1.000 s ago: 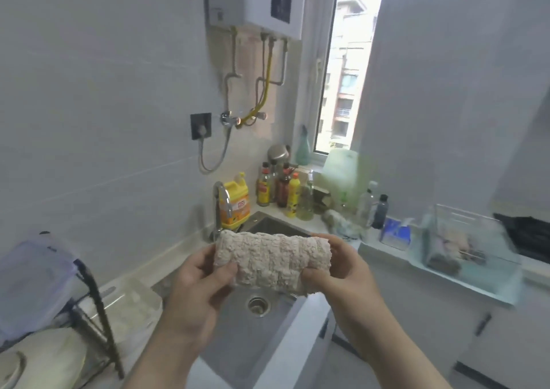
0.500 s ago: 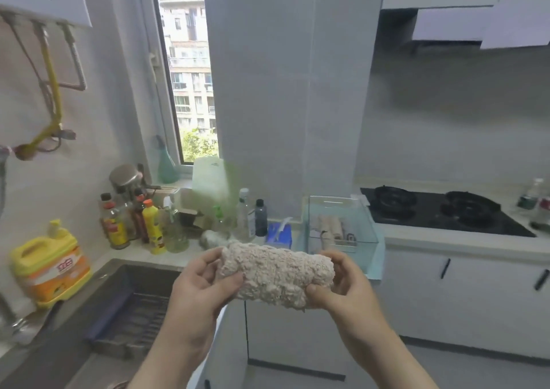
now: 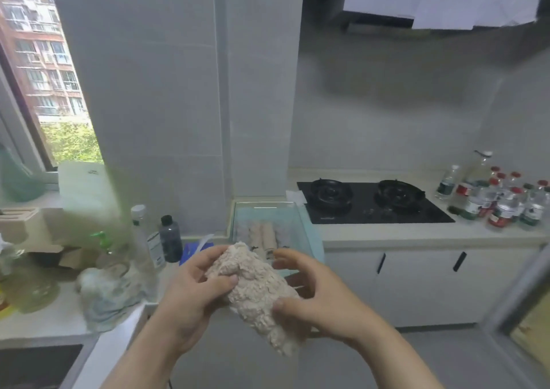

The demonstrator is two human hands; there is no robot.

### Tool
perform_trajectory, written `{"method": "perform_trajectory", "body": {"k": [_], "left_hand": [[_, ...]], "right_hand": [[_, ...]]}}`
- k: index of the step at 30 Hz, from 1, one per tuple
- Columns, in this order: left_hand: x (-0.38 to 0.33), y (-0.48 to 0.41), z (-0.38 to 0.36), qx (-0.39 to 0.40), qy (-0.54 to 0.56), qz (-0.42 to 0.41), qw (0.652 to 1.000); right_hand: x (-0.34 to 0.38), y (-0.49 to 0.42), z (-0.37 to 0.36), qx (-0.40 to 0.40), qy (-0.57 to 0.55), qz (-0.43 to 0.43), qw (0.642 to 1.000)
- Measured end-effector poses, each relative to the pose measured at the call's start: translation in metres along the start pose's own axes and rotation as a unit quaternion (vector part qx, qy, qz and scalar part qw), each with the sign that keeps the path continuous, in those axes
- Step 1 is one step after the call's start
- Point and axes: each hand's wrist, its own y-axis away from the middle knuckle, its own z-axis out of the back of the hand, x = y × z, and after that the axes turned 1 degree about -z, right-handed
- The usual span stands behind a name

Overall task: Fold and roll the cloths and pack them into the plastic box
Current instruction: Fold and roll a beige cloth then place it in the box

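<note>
Grey surface (image 3: 387, 235) edge runs just beyond the fingers (image 3: 205, 256), with open floor (image 3: 431, 359) beneath them. Both the left hand (image 3: 193, 293) and right hand (image 3: 321, 299) grasp the tilted rolled cloth (image 3: 259, 290). Behind the fingers, the plastic box (image 3: 312, 240) holds more rolled cloths (image 3: 263, 234).

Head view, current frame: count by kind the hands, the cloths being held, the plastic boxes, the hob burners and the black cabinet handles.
Hands: 2, left hand and right hand
Held cloth: 1
Plastic box: 1
Hob burners: 2, left burner and right burner
Cabinet handles: 2, left handle and right handle
Total: 8
</note>
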Motion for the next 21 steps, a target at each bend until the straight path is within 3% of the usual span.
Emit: {"method": "perform_trajectory", "body": {"k": [10,16,19,21], "left_hand": [[0.056,-0.210,0.035,0.046,0.094,0.139,0.985],[0.100,-0.301,0.025,-0.039,0.030,0.211,0.976],[0.123,-0.322,0.036,-0.092,-0.057,0.264,0.958],[0.140,-0.331,0.045,-0.082,-0.091,0.316,0.941]], "right_hand": [[-0.046,-0.196,0.046,0.096,-0.010,-0.057,0.994],[-0.103,-0.276,0.058,-0.026,-0.055,-0.171,0.983],[-0.138,-0.292,0.058,-0.031,0.024,-0.247,0.968],[-0.163,-0.300,0.050,-0.017,0.119,-0.275,0.954]]}}
